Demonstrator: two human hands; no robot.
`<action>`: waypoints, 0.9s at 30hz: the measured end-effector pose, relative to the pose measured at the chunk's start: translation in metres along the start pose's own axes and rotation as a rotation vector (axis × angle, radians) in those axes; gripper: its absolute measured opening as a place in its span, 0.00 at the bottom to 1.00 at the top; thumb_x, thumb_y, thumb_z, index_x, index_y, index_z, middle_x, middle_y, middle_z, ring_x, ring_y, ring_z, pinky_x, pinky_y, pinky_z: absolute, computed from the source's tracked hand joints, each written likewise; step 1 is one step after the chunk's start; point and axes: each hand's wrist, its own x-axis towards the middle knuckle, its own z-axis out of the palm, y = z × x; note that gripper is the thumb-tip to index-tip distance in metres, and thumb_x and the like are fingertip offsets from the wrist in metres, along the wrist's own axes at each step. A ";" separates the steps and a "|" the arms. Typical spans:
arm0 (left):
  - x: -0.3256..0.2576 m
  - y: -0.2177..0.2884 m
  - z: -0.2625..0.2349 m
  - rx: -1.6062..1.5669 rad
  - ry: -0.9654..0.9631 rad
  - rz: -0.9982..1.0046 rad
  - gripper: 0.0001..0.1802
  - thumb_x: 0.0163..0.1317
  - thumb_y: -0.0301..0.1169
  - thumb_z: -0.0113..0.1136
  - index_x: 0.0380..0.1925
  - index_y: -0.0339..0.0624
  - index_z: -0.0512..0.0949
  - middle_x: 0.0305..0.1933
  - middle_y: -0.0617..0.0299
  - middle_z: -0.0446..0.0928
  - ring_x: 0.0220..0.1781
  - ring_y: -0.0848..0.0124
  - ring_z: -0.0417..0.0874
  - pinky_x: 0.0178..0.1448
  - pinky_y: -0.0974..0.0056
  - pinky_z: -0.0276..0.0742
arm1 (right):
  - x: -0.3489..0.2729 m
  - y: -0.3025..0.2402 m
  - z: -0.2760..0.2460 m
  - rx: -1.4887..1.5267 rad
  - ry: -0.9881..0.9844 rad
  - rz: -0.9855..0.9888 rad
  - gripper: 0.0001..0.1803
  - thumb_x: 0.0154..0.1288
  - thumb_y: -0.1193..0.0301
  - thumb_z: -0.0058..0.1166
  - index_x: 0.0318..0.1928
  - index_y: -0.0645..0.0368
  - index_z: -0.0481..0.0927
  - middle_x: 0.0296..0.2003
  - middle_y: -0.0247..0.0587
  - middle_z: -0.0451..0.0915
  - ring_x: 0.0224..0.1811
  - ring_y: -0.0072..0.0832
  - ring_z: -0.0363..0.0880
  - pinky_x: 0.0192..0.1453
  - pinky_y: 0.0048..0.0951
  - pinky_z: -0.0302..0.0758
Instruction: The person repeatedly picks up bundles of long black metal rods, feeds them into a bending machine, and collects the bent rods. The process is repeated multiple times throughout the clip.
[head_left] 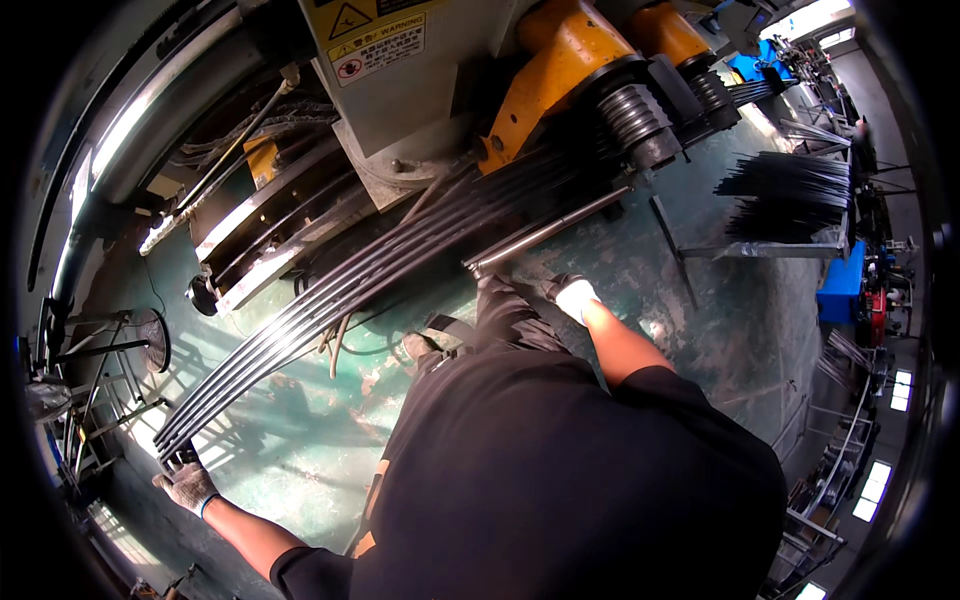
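Several long, dark metal tubes (330,292) run in a fanned row from under the machine down to the lower left. At their near-left ends is my left hand (188,485), in a pale knit glove with dark fingers, closed about the tube ends. My right hand (572,294), gloved in white with dark fingertips, hangs beside my dark trouser leg, its fingers loosely apart and nothing visible in them. Close to it, a shiny metal bar (545,232) slants at the edge of the machine.
Ahead stands a grey machine (400,110) with orange arms (560,75) and ribbed round rollers (635,115). Bundles of dark rods (780,190) lie on a metal rack (770,250) at right. A round-headed fan (155,340) stands at left. The green floor (300,430) is worn.
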 end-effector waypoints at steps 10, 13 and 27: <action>-0.160 -0.268 0.060 -0.197 0.118 -0.425 0.44 0.82 0.60 0.46 0.85 0.42 0.54 0.89 0.51 0.56 0.90 0.52 0.53 0.88 0.36 0.56 | 0.140 0.121 -0.046 0.005 -0.093 0.102 0.29 0.71 0.47 0.64 0.58 0.58 0.90 0.57 0.55 0.89 0.65 0.49 0.85 0.69 0.45 0.79; -0.188 -0.379 0.063 -0.189 -0.204 -0.807 0.40 0.82 0.60 0.44 0.81 0.44 0.62 0.89 0.58 0.58 0.90 0.60 0.55 0.86 0.43 0.59 | 0.203 0.175 -0.052 -0.209 0.025 -0.227 0.29 0.72 0.47 0.62 0.58 0.58 0.90 0.57 0.55 0.89 0.65 0.50 0.85 0.68 0.46 0.79; -0.169 -0.436 0.133 0.255 -0.312 -0.767 0.14 0.82 0.39 0.52 0.57 0.42 0.74 0.50 0.55 0.78 0.46 0.62 0.77 0.52 0.52 0.75 | 0.053 0.115 -0.081 0.300 0.111 0.170 0.23 0.71 0.52 0.64 0.47 0.61 0.92 0.42 0.53 0.92 0.48 0.48 0.91 0.55 0.45 0.82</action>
